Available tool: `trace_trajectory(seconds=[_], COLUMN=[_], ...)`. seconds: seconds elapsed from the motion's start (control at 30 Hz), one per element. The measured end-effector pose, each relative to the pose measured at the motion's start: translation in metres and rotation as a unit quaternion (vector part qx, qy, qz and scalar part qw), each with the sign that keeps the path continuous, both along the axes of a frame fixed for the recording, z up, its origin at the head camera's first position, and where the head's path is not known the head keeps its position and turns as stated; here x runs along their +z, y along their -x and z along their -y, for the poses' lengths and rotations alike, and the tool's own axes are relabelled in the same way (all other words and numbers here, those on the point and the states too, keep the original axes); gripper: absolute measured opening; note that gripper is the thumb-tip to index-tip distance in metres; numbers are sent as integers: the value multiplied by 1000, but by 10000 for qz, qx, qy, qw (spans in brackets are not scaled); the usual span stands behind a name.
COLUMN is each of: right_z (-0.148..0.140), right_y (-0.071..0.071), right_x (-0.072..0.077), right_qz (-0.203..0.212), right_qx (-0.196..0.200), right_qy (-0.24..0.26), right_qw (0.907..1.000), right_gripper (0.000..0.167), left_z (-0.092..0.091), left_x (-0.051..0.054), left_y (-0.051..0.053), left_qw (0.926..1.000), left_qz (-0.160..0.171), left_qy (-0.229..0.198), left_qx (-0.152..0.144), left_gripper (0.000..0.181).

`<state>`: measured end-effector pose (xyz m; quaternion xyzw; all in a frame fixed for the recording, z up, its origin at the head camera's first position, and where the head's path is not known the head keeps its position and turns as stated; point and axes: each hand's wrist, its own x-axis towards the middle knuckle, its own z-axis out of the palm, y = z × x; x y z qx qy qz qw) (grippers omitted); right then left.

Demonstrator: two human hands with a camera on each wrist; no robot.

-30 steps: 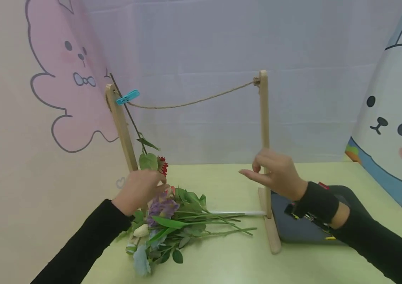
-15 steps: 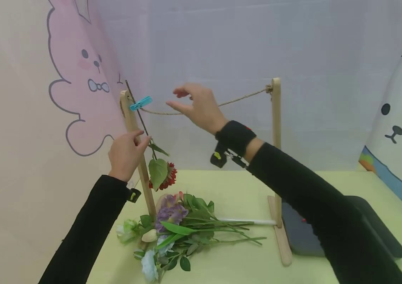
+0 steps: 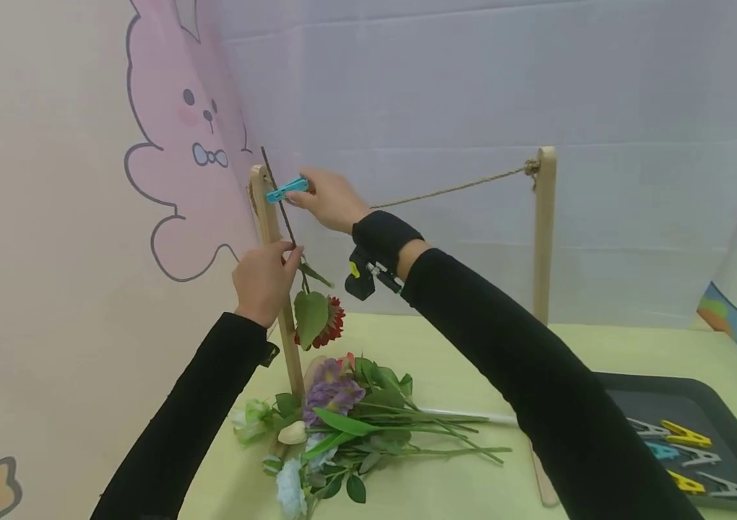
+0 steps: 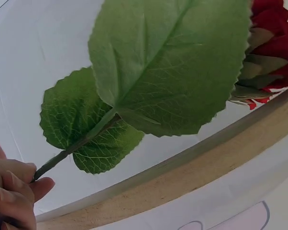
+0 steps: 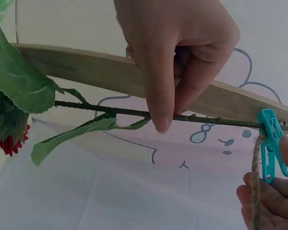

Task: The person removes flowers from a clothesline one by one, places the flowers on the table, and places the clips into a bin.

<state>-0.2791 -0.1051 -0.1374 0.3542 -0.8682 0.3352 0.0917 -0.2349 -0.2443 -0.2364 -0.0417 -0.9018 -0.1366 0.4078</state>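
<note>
A red artificial flower [image 3: 332, 325] hangs head down by its dark stem from a blue clothespin [image 3: 286, 189], which sits on the rope beside the left wooden post [image 3: 292, 347]. My left hand [image 3: 266, 282] pinches the stem below the clothespin, and in the left wrist view green leaves [image 4: 168, 67] spread beyond its fingertips. My right hand [image 3: 336, 201] holds the clothespin by its handle end. In the right wrist view the clothespin [image 5: 270, 143] crosses stem and rope, with thumb and fingers at its handles.
The rope [image 3: 453, 191] runs to the right wooden post [image 3: 544, 238]. Below lies a pile of artificial flowers [image 3: 336, 397], stems pointing right. A dark tray [image 3: 661, 386] at right holds several clothespins [image 3: 687, 433], partly behind my right sleeve.
My left hand has risen from near the flower head to the stem and now pinches it. My right hand has come left and up from the right post and grips the blue clothespin.
</note>
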Motion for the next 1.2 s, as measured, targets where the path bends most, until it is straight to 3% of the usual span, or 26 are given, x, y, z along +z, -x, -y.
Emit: trace_trajectory(seconds=[0.13, 0.27, 0.37, 0.63, 0.9, 1.07, 1.2], right_z=[-6, -12, -15, -20, -34, -60, -95], right_y=[1, 1, 1, 2, 10, 5, -12], right_x=[-7, -8, -7, -9, -6, -4, -8], right_qz=[453, 1336, 1528, 699, 336, 129, -156], right_qx=[-52, 133, 131, -182, -424, -299, 62], right_qy=[1269, 2491, 3003, 3411, 4053, 3975, 3967], right_qw=[9909, 9591, 9414, 9373, 9126, 9170, 9178], right_gripper=[41, 37, 32, 24, 23, 28, 32], left_z=[-7, -11, -14, -19, -22, -22, -24], left_x=[0, 2, 5, 6, 1, -1, -1], left_y=[-1, -1, 1, 3, 4, -5, -21], left_qw=[9998, 9999, 10000, 9999, 9997, 9991, 9979], left_qz=[-84, -25, -21, 116, 107, -142, -173], left_qy=[142, 71, 19, -65, -152, -225, -262], left_qx=[95, 97, 9, -68, -171, -322, -558], left_gripper=[28, 29, 30, 28, 29, 27, 26])
